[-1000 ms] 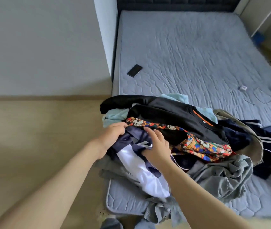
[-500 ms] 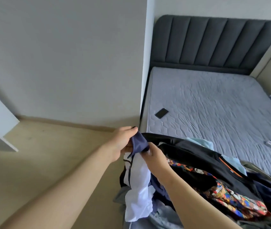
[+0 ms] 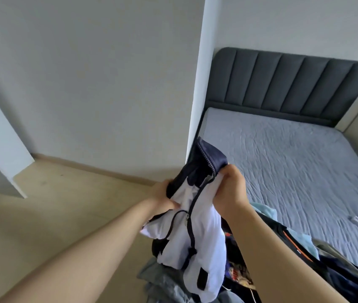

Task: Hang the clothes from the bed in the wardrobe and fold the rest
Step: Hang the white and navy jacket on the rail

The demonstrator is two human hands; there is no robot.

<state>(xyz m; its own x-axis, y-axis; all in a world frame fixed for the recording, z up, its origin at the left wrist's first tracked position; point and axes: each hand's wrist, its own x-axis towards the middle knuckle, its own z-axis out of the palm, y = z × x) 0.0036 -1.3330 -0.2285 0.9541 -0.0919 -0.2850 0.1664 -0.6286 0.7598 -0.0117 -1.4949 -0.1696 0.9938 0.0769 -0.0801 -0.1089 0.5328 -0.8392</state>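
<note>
Floor (image 3: 64, 206) of pale wood lies left of and below the left hand (image 3: 162, 194); a white panel (image 3: 1, 149) stands further left, at the frame edge. The left hand grips one side of a white-and-navy jacket (image 3: 208, 226), fingers curled into the cloth. The jacket hangs between the two hands, above the clothes pile (image 3: 304, 256). Its navy collar (image 3: 208, 158) rises above both hands, and a dark zipper (image 3: 190, 226) runs down the white front. The right hand (image 3: 230, 189) is clamped on the jacket's other side, just below the collar. The clothes pile sits below and right of the right hand, at the near end of the bed (image 3: 293, 154). Beyond the right hand the grey quilted mattress reaches a dark padded headboard (image 3: 282, 84). A small white object (image 3: 357, 219) lies on the mattress, well right of the right hand.
</note>
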